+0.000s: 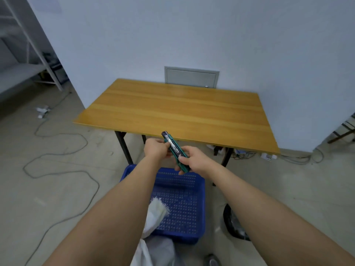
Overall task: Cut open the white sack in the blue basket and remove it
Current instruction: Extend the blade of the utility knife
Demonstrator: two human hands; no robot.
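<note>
head view: both my hands are on the green utility knife (174, 148), left hand (156, 148) pinching the blade end, right hand (193, 160) wrapped round the handle.
sack: white sack (155, 214) hangs over the blue basket (184, 200) near-left edge.
tip: I'd probably slide out only a short blade, fingers off the edge.

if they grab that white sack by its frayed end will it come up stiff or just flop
Probably floppy: the white woven sack droops over the blue perforated plastic basket's near rim in soft folds. It looks flat and slack, so likely light, perhaps mostly empty. The frayed end may shed threads or slip when pulled.
</note>
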